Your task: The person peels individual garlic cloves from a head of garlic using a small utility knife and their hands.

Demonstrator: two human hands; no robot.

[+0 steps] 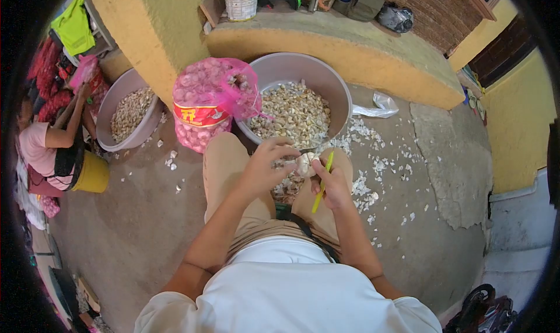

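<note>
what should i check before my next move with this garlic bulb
1. Garlic bulb held in right hand: ok
2. Yellow-green tool also in right hand: ok
3. Left hand has a firm grip on the bulb: cannot tell
4. Tool's cutting edge turned away from fingers: cannot tell
5. Big tub of cloves just ahead: ok
6. Floor free of peel scraps: not ok

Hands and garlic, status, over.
Right hand holding garlic bulb and yellow tool. Left hand open, fingers right at the bulb. Nothing seen blocking either hand.
</note>
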